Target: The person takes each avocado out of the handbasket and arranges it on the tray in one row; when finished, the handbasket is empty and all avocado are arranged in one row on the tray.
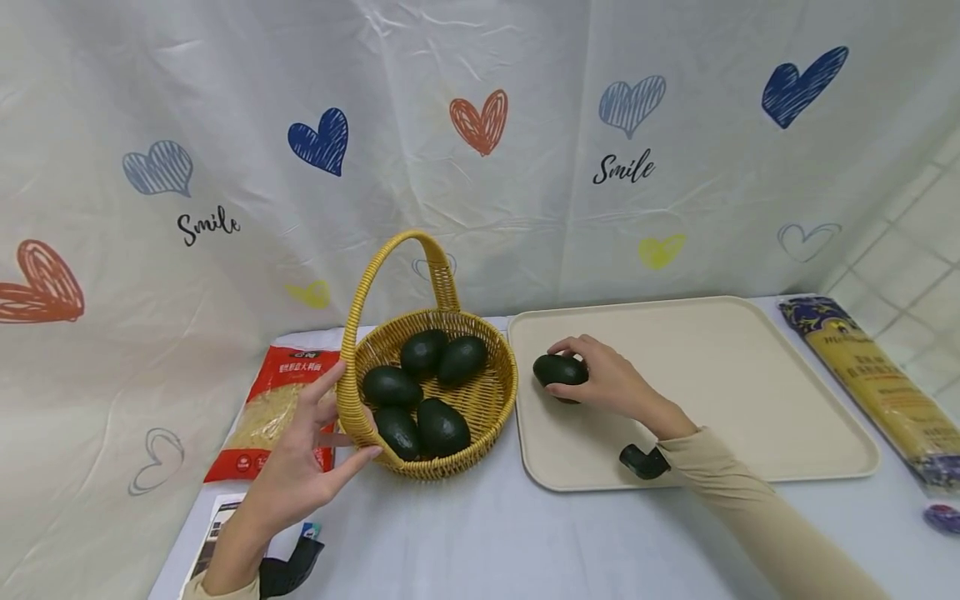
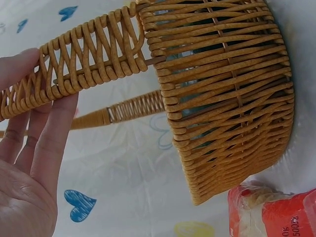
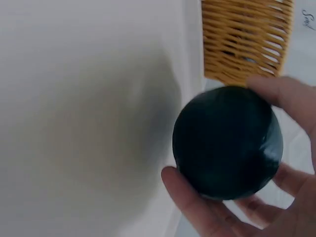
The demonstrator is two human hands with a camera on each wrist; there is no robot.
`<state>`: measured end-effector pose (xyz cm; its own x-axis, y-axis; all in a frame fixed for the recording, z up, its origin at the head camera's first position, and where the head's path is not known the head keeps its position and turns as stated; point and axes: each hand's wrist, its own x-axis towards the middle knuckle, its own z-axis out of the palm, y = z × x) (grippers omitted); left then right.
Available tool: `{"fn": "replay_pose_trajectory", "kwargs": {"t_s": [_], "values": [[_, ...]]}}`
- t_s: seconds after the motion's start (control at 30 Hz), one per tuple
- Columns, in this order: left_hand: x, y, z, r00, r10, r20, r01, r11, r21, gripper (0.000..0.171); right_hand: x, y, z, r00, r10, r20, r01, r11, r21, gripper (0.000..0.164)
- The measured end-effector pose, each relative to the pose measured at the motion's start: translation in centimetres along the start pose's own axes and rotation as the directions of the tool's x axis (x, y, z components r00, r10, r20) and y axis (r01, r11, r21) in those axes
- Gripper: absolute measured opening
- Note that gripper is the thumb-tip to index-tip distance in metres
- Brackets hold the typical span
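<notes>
My left hand (image 1: 292, 471) holds the yellow wicker basket (image 1: 450, 471) at the lower left end of its arched handle (image 2: 94, 52); the thumb is on one side of the handle and the fingers on the other. Several dark green avocados (image 1: 442, 427) lie inside the basket. Over the left part of the beige tray (image 1: 720, 383), my right hand (image 1: 611, 383) grips another avocado (image 3: 227, 143) between thumb and fingers. In the right wrist view a gap shows between this avocado and the tray's surface.
A red bag of pasta (image 1: 262, 417) lies left of the basket, partly behind my left hand. Beyond the tray's right edge lies a long yellow and purple pasta packet (image 1: 877, 375). A white cloth with printed hearts (image 1: 480, 121) hangs behind the table.
</notes>
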<state>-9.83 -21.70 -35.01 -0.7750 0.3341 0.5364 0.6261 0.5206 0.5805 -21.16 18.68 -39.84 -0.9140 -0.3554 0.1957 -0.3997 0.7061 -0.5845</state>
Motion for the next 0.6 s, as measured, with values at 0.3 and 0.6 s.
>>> {"fn": "replay_pose_trajectory", "kwargs": {"t_s": [0.3,0.6], "values": [[0.1,-0.1,-0.1,1.000,0.002,0.012,-0.003,1.000,0.014,0.119,0.5,-0.7,0.9,0.999,0.045,0.007,-0.045,0.997,-0.064,0.049],[0.1,0.1,-0.2,1.000,0.004,0.003,-0.004,1.000,0.015,0.117,0.3,-1.6,-0.5,0.995,0.048,0.087,-0.045,0.998,-0.035,0.052]]}}
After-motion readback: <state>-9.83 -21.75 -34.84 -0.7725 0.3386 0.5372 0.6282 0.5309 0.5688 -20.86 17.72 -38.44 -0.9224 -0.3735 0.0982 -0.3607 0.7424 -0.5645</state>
